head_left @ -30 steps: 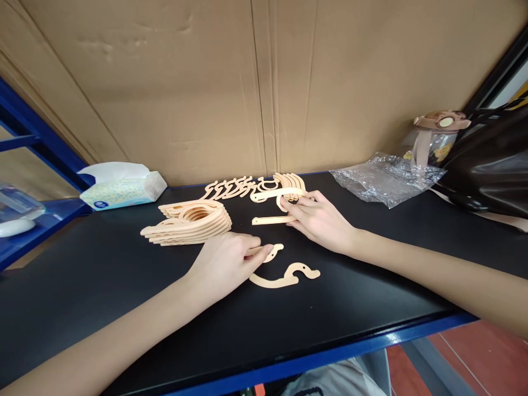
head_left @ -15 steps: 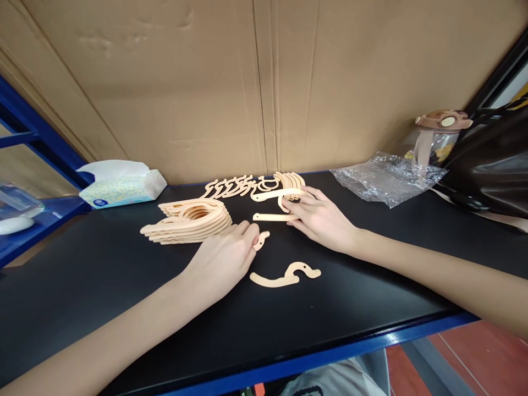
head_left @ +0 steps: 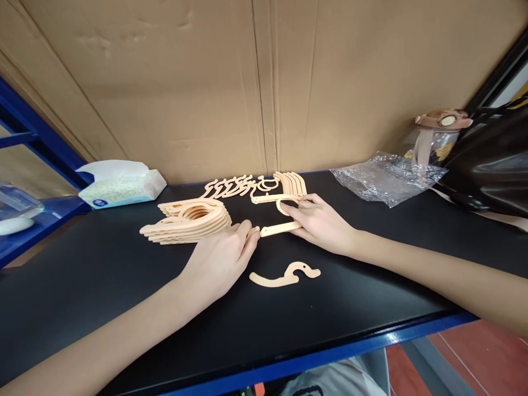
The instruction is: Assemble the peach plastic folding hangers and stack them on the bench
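Note:
My left hand [head_left: 225,256] pinches a small beige curved piece [head_left: 254,231], mostly hidden by the fingers. Its tip meets, or nearly meets, the holed end of a straight bar on a beige folding hanger frame [head_left: 278,229]. That frame is gripped at its right side by my right hand [head_left: 325,223], thumb and fingers closed around it; a curved loop shows between its two arms. In front of both hands, a loose beige hanger arm [head_left: 274,282] with a curved, holed end lies flat. Beside my left hand rises a stack of beige hanger pieces [head_left: 185,223].
Along the back lie several hook-shaped pieces [head_left: 226,188] and a group of curved arms [head_left: 295,182]. A tissue pack [head_left: 121,190] sits at back left. Crumpled clear plastic [head_left: 383,179], a bottle [head_left: 439,140] and a black bag [head_left: 490,159] occupy the right. Cardboard [head_left: 185,82] walls the back.
The lower bar in my right hand has tilted and come towards my left hand. My left hand's small piece has turned and now touches or almost touches the bar's end.

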`<state>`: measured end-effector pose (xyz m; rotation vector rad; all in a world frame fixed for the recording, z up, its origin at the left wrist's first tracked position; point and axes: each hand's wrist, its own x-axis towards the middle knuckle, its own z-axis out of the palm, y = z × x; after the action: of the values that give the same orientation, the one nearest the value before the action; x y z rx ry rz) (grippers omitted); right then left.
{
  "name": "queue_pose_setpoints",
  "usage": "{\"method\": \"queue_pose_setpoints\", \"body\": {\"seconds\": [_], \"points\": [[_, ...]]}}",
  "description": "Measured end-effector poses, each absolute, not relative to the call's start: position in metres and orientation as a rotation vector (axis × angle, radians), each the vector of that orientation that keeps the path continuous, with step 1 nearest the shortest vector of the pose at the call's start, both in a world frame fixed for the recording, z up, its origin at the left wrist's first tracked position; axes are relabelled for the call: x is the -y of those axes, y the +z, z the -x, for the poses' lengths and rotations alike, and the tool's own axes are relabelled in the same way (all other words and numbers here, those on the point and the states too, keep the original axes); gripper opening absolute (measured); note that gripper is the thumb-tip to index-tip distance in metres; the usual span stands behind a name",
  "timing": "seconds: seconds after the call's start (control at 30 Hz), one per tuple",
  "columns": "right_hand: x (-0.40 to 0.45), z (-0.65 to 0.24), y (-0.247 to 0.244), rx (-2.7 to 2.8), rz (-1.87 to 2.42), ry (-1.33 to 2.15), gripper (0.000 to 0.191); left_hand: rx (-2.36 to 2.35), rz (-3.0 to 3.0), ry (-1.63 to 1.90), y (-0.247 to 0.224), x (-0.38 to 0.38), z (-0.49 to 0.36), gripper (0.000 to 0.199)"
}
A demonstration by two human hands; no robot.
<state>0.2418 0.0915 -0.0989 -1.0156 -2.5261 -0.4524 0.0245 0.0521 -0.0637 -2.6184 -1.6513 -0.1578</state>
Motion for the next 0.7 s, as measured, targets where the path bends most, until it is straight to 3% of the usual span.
{"method": "queue_pose_setpoints", "body": {"seconds": [0.17, 0.37, 0.7], "points": [[-0.0914, -0.2438, -0.0992, 2.538, 0.927, -0.562, 0.046, 1.676, 2.732, -0.240, -0.0641, -0.0529, -0.0236, 0.033], [-0.0876, -0.2415, -0.0976, 2.501, 0.876, -0.557, 0.081, 1.713, 2.806, -0.369, -0.0624, -0.0498, -0.0217, 0.039], [-0.0895, -0.2432, -0.0972, 2.422, 0.812, -0.554, 0.077, 1.610, 2.769, -0.199, -0.0643, -0.0447, -0.0264, 0.043]]}}
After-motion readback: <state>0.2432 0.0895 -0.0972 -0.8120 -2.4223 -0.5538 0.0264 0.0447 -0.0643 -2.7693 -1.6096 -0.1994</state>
